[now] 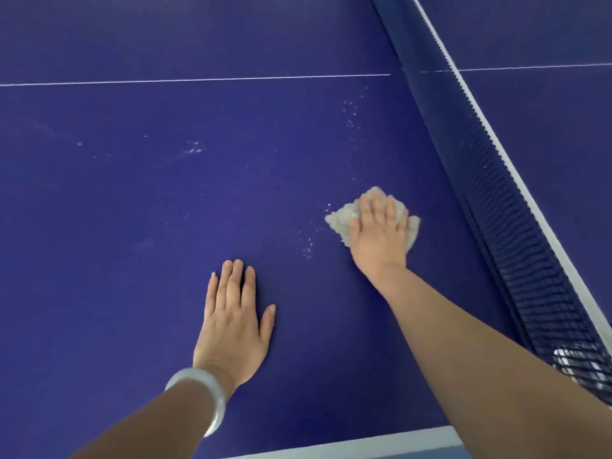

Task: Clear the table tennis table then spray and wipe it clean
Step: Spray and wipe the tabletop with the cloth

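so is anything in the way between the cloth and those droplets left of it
Nothing visible. The cloth lies flat under the right hand, and only bare blue table separates it from the droplets just to its left. The left hand rests nearer the person, off that path. The net is on the opposite side.

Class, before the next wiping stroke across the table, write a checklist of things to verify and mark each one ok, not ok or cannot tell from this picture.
1. Cloth flat under the right hand: ok, the fingers press it onto the table tennis table.
2. Left hand bracing: ok, it lies flat on the surface, apart from the cloth.
3. Spray on the surface: ok, droplets show left of the cloth, more droplets near the net.
4. Path clear of objects: ok in view.
5. Net clearance: ok, the cloth lies short of it.
6. Cloth still clean enough: cannot tell.
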Tool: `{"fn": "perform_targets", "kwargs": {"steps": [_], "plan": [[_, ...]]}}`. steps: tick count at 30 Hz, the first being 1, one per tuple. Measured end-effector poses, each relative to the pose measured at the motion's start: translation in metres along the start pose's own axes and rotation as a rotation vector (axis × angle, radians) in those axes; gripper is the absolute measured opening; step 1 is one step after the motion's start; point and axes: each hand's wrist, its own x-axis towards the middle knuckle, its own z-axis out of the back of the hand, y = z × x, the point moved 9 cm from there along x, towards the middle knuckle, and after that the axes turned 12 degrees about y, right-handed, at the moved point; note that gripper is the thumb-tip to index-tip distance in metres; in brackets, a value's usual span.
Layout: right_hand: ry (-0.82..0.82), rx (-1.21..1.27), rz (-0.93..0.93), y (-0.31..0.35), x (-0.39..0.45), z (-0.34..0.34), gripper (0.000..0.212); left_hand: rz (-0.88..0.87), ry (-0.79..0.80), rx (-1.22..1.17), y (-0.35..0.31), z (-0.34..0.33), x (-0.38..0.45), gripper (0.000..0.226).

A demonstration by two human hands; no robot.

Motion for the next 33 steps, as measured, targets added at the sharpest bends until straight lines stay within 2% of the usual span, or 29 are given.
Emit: {"fn": "perform_targets", "kwargs": {"steps": [3,5,7,10,12,13,15,19,22,24,28,30,31,33], "plan": [[0.079,-0.25,0.411,0.065,-0.027,-0.027,0.059,0.008,0.012,0.003,0.001,0.0,0.0,0.073],[0.066,-0.274,0.474,0.047,-0.033,-0.024,0.06,0.005,0.024,-0.006,0.001,0.0,0.001,0.073],[-0.002,-0.175,0.287,-0.002,-0.021,-0.006,0.057,-0.004,0.022,-0.016,0.0,0.001,0.001,0.073],[-0.07,-0.008,-0.144,-0.07,-0.003,0.016,0.059,-0.014,0.033,-0.024,0.0,0.001,0.0,0.073],[-0.072,0.06,-0.288,-0.068,0.012,0.021,0.059,-0.013,0.041,-0.036,0.001,-0.001,0.0,0.072],[-0.061,0.08,-0.304,-0.055,0.022,0.021,0.059,-0.011,0.045,-0.038,0.002,-0.002,0.0,0.072],[-0.028,0.054,-0.213,-0.01,0.045,0.018,0.058,-0.008,0.038,-0.037,0.002,-0.002,0.001,0.071],[0.047,-0.156,0.297,0.105,0.043,-0.011,0.058,-0.013,0.031,-0.03,0.001,-0.003,0.001,0.07],[0.104,-0.306,0.546,0.104,0.009,-0.029,0.061,-0.007,0.029,-0.026,0.003,-0.003,0.001,0.07],[0.062,-0.314,0.47,0.056,0.009,-0.018,0.064,-0.013,0.024,-0.025,0.003,-0.003,0.001,0.07],[-0.074,-0.085,-0.059,-0.053,-0.003,0.01,0.06,-0.021,0.018,-0.042,0.003,-0.003,0.001,0.071],[-0.097,0.004,-0.224,-0.049,-0.016,0.006,0.06,-0.016,0.021,-0.037,0.004,-0.003,0.001,0.07],[-0.108,0.013,-0.242,-0.03,-0.019,0.004,0.059,-0.012,0.021,-0.036,0.004,-0.003,0.001,0.07],[-0.087,-0.017,-0.12,0.029,-0.015,-0.008,0.058,-0.012,0.016,-0.036,0.004,-0.003,0.0,0.07]]}}
